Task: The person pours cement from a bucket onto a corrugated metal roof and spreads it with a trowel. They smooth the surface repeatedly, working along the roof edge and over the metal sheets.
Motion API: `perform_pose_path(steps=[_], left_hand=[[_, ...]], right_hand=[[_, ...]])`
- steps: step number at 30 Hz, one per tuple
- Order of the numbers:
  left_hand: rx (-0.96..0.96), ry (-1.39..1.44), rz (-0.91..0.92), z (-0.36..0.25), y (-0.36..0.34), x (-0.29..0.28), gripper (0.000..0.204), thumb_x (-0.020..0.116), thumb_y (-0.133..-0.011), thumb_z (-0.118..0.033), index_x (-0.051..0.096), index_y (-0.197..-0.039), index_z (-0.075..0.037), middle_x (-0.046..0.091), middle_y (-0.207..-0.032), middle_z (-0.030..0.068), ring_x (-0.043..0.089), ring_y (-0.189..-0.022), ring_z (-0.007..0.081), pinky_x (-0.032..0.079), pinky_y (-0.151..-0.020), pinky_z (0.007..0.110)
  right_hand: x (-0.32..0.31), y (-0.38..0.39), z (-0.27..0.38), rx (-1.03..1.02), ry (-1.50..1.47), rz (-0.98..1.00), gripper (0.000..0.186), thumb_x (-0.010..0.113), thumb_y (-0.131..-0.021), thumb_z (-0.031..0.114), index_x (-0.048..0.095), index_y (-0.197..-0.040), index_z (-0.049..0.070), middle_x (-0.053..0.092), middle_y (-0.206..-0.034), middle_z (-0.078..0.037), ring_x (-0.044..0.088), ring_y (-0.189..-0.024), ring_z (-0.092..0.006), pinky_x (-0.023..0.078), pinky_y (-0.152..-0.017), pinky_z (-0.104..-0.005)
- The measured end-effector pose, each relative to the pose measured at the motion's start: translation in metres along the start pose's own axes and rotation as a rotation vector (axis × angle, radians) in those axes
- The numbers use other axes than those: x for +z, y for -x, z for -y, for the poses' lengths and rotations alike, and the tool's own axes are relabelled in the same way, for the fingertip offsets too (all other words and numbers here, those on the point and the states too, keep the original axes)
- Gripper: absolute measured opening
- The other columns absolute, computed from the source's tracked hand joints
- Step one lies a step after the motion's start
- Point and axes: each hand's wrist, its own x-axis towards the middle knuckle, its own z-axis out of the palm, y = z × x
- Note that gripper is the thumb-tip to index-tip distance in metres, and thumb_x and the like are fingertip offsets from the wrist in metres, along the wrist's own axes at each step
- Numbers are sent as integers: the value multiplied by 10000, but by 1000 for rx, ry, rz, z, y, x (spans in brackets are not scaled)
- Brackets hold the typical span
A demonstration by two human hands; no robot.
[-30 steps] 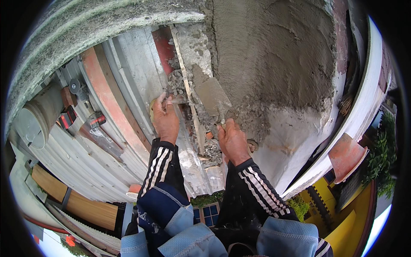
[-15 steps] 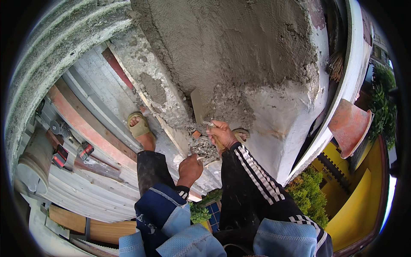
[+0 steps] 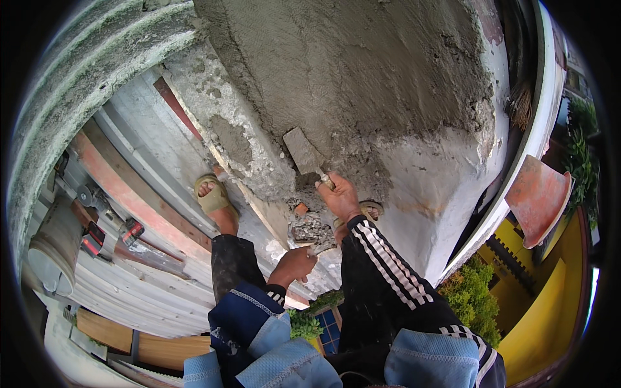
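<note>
My right hand (image 3: 340, 196) grips the handle of a trowel (image 3: 304, 152). The blade's broad face is smeared with grey mortar and lies over the lower edge of a wet mortar layer (image 3: 349, 71). Lower and to the left, my left hand (image 3: 294, 264) is loosely curled, with no object visible in it. Just beyond it are grey rubble (image 3: 310, 231) and a small orange brick fragment (image 3: 301, 208). Left of the trowel runs a rough concrete ledge (image 3: 226, 123) with a mortar patch on it.
My sandalled left foot (image 3: 217, 197) stands on grey metal sheeting (image 3: 145, 123). Cordless power tools (image 3: 132, 231) and a pale bucket (image 3: 52, 258) lie at left. An orange-red bucket (image 3: 535, 199) is at right, beside a curved white edge (image 3: 491, 220). Green shrubs (image 3: 471, 301) show below.
The trowel blade has turned from nearly edge-on to showing its broad face, tilting leftward. My right hand has shifted slightly right, and my left hand slightly right and lower.
</note>
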Motion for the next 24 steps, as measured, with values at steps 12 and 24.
perform_pose_path(steps=[12,24], left_hand=[[79,-71,10,7,-12,1,503,499,-1033,-390,748,-1191,17,773,-825,227,774,-622,301,621,-650,449],[90,-20,-7,-5,22,-26,650,458,-1063,-555,766,-1150,11,763,-796,226,763,-616,307,615,-660,454]], right_hand=[[-37,46,122,-414,346,-258,257,851,-927,178,716,-1078,19,701,-876,-200,707,-762,-389,558,-710,-450],[-20,-21,262,92,-712,865,238,655,-1066,210,697,-1073,-24,676,-803,-71,595,-556,-105,498,-539,-252]])
